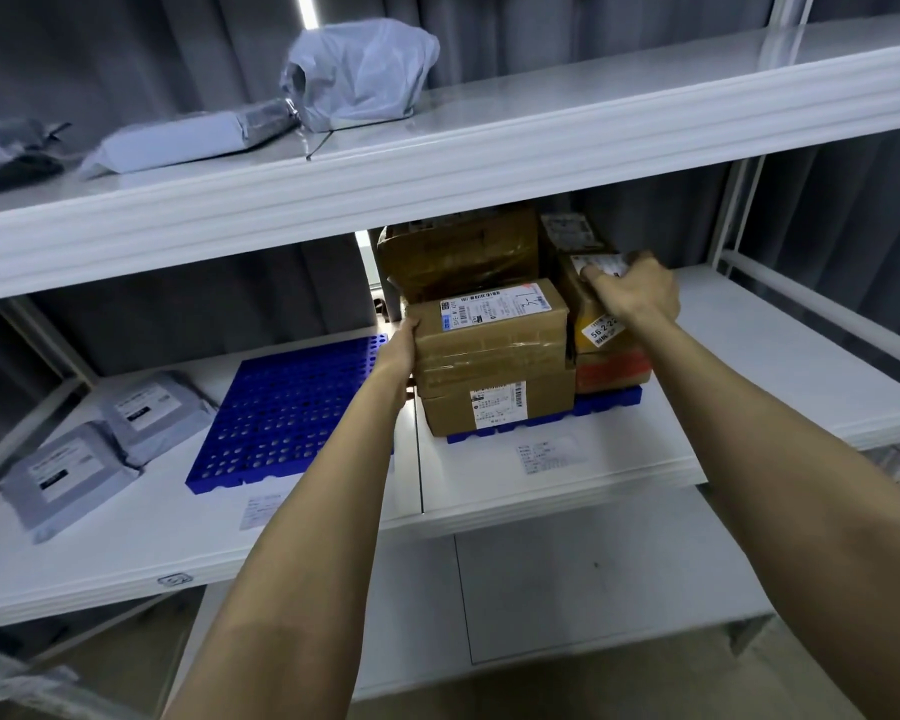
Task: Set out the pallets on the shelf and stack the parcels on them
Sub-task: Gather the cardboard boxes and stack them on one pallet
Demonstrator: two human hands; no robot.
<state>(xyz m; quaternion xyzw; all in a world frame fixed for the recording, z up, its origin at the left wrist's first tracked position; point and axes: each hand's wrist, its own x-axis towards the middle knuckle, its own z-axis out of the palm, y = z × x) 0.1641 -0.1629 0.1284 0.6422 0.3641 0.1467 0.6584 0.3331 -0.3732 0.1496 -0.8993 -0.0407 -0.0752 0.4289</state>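
Two blue perforated pallets lie on the middle shelf (780,366). The left pallet (287,413) is bare. The right pallet (609,400) carries several brown cardboard parcels in stacks. My left hand (398,356) presses against the left side of the front stack, at the upper labelled box (489,324), which sits on a lower box (497,407). My right hand (632,291) grips the top of a small brown box (596,324) with white stickers, standing on a red-banded box (614,371). Behind them a larger taped box (458,252) reaches almost to the shelf above.
Two grey mailer bags (146,413) (61,475) lie at the left of the middle shelf. The top shelf (541,142) holds grey and white poly bags (359,75) (178,140). White paper labels (549,452) are stuck near the shelf's front edge. A lower shelf (567,589) shows below.
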